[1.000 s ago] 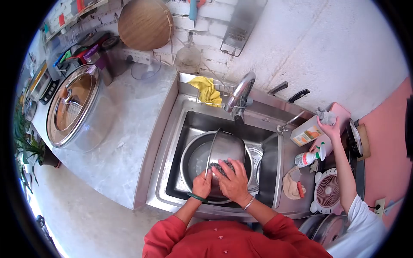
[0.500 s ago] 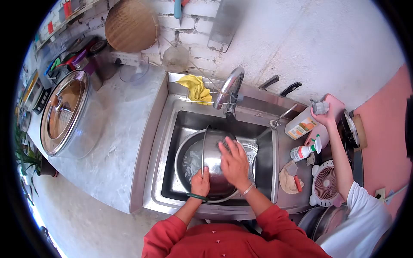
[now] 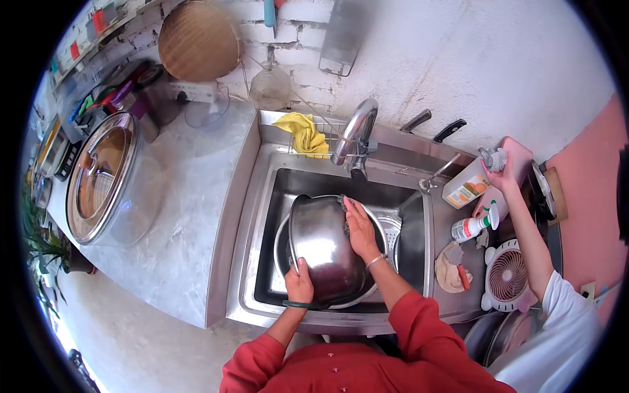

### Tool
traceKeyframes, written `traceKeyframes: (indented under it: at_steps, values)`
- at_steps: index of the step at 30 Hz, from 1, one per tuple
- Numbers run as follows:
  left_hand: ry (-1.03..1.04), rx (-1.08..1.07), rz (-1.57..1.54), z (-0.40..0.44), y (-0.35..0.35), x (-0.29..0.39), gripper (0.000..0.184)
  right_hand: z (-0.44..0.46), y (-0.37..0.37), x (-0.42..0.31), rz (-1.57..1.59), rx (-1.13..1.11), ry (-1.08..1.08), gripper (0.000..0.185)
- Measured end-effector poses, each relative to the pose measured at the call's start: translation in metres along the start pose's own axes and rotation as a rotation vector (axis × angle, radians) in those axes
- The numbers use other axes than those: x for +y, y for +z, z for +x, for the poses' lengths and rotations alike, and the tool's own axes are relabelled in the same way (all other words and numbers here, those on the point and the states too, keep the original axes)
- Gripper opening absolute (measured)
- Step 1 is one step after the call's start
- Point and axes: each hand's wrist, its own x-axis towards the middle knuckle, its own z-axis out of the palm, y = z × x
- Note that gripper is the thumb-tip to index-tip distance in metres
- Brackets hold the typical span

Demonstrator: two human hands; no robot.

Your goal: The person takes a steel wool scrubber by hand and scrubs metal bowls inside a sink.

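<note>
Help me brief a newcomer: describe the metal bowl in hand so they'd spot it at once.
Find the sink, then the round metal basin inside it. Over that basin, the red-sleeved person's left hand grips a deep metal bowl by its rim. Unlike the basin, it is tipped, its shiny outside showing.

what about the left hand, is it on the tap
No, the left hand grips the bowl by its rim, apart from the tap.

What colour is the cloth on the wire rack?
The cloth is yellow, seen in the head view.
</note>
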Motion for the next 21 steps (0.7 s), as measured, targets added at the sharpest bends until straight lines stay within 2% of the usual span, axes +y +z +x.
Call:
traceKeyframes:
  at_steps: [2,3,4,6,8,10,11,12,14,16,17,19,20,21]
  values:
    - [-0.012,-0.024,0.23,0.002,-0.01,0.011,0.042,-0.008,0.003,-0.006,0.0,-0.006,-0.001,0.041]
    - [-0.037,-0.008,0.184,0.005,-0.012,0.011,0.043,-0.016,0.004,-0.012,-0.012,-0.024,-0.003,0.041]
    - [-0.086,-0.043,0.169,0.011,-0.018,0.007,0.044,-0.038,0.004,-0.035,-0.107,0.025,-0.151,0.042]
    - [-0.128,-0.099,-0.02,0.021,-0.021,0.003,0.044,-0.082,0.008,-0.067,-0.374,0.005,-0.314,0.045]
    - [-0.129,-0.278,0.019,0.025,-0.021,0.03,0.046,-0.105,0.013,-0.082,-0.585,-0.147,-0.56,0.046]
    - [0.078,-0.365,0.083,0.03,-0.012,0.025,0.048,-0.102,0.022,-0.083,-0.632,-0.086,-0.509,0.046]
    - [0.072,-0.361,0.053,0.03,-0.005,0.04,0.05,-0.083,0.016,-0.088,-0.671,-0.024,-0.458,0.043]
    - [0.017,-0.409,0.174,0.032,-0.003,0.033,0.051,-0.054,0.006,-0.094,-0.709,0.033,-0.405,0.041]
    - [0.126,-0.381,0.201,0.016,0.005,0.037,0.05,0.0,-0.002,-0.059,-0.65,0.093,-0.237,0.038]
    - [0.138,-0.458,0.299,0.016,0.005,0.035,0.049,0.045,-0.008,-0.019,-0.533,-0.146,0.105,0.038]
    - [0.148,-0.439,0.314,0.02,0.01,0.039,0.049,0.04,-0.007,-0.02,-0.531,-0.138,0.116,0.038]
    - [0.091,-0.422,0.356,0.026,0.015,0.044,0.053,0.025,-0.001,-0.039,-0.651,-0.037,-0.141,0.039]
    - [0.092,-0.419,0.351,0.033,0.016,0.046,0.053,-0.004,0.003,-0.073,-0.746,0.068,-0.277,0.04]
    - [-0.016,-0.378,0.258,0.042,0.016,0.045,0.057,-0.035,0.009,-0.098,-0.713,0.053,-0.308,0.039]
